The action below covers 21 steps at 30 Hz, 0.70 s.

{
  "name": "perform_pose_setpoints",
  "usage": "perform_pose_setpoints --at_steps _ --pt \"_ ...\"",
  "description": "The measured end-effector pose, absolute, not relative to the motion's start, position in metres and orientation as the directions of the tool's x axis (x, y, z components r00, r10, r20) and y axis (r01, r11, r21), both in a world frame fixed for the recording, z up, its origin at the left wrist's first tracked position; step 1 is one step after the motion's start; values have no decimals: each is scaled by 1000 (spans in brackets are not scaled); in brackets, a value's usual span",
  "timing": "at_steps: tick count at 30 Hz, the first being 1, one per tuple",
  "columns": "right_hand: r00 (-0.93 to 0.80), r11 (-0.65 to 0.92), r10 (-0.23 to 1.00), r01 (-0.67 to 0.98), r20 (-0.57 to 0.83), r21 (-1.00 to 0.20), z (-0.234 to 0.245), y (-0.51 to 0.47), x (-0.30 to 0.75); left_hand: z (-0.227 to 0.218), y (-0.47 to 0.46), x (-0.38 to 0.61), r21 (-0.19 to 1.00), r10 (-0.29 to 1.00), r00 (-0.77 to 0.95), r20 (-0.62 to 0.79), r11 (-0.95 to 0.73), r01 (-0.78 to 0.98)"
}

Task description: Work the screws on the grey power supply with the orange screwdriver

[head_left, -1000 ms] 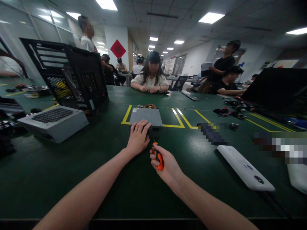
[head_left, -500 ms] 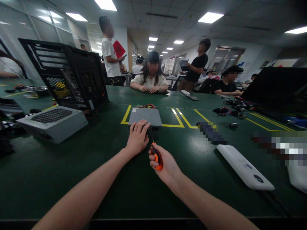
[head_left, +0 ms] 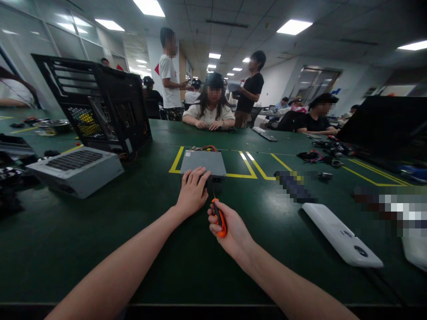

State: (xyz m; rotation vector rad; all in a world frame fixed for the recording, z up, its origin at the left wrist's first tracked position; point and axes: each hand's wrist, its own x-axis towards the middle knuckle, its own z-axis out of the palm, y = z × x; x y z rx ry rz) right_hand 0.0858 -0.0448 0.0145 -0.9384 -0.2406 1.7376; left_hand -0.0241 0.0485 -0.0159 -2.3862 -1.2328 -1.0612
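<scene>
A grey metal computer power supply (head_left: 208, 162) lies on the green table before me, its coloured cables (head_left: 207, 148) bunched at the far side. My left hand (head_left: 192, 189) rests on its near left edge, fingers stretched over the top. In my right hand (head_left: 230, 224) is an orange and black screwdriver (head_left: 220, 218), the fingers wrapped round its handle. Its thin shaft points up and away to the near face of the power supply, close by my left thumb. Whether the tip sits in a screw is too small to tell.
Left stand a second power supply (head_left: 78, 171) and an open black computer case (head_left: 100, 106). A white device (head_left: 342, 234) with a cable lies at right, near a cable bundle (head_left: 316, 156). Yellow tape (head_left: 247, 164) marks the table. Across it sits a person (head_left: 211, 109).
The screwdriver handle has turned slightly in my right hand. My left hand keeps its place on the power supply. Behind, two standing people have moved closer to each other.
</scene>
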Motion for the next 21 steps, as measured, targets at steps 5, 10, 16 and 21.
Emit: perform_pose_setpoints --at_steps 5,10,16,21 --pt "-95 -388 879 -713 -467 -585 15 -46 85 -15 48 -24 101 603 379 702 -611 785" --pt "-174 -455 861 -685 -479 -569 15 -44 86 -16 49 -25 96 607 385 695 -609 788" --pt "-54 -369 880 -704 -472 -607 16 -45 85 -14 48 -25 100 609 383 694 -609 787" --pt "-116 -403 870 -727 -480 -556 16 -46 87 -14 48 -26 97 606 385 696 -610 786"
